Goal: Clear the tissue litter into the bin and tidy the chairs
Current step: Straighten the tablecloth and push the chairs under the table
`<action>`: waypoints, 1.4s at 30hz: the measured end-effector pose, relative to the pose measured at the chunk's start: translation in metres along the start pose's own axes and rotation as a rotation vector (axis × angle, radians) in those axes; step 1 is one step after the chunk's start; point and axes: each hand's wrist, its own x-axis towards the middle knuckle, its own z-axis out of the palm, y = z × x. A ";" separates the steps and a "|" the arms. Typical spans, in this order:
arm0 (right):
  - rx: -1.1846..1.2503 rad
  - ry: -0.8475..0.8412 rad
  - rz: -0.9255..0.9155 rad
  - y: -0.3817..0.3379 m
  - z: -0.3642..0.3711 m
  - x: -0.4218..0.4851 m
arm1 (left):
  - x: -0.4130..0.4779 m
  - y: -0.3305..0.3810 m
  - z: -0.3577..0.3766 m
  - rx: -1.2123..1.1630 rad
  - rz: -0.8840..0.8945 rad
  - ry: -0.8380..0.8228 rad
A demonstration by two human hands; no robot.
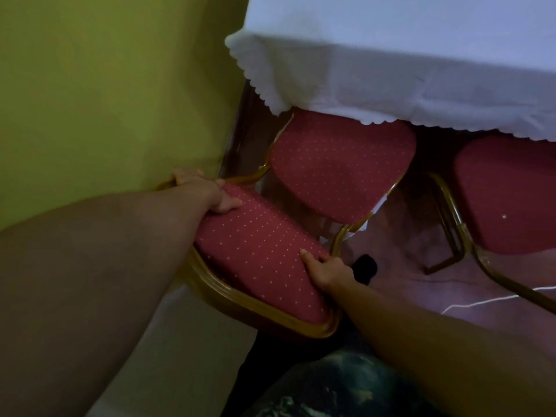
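Observation:
A red dotted chair with a gold frame stands close in front of me, its padded backrest (pixel 258 251) low in the middle of the view and its seat (pixel 340 167) partly tucked under the table. My left hand (pixel 207 191) grips the backrest's far left corner. My right hand (pixel 326 270) grips its right edge, thumb on the padding. No tissue or bin shows.
A table with a white scalloped cloth (pixel 391 70) fills the upper right. A second red chair (pixel 508 194) stands to the right, also near the table. A yellow-green wall (pixel 105 85) runs close along the left. Pale floor (pixel 421 281) shows between the chairs.

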 end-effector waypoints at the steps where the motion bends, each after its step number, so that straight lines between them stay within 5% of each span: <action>1: -0.021 -0.001 -0.002 0.004 -0.003 0.001 | -0.003 0.002 0.002 -0.015 0.004 -0.002; 13: -0.170 0.105 0.077 0.050 -0.090 0.007 | -0.007 0.074 0.026 -0.338 0.139 -0.193; 28: -0.228 0.198 0.124 0.067 -0.190 0.031 | -0.040 0.148 -0.015 -0.283 0.201 -0.222; 42: -0.290 0.222 0.087 0.087 -0.206 0.030 | -0.052 0.171 -0.008 -0.291 0.150 -0.267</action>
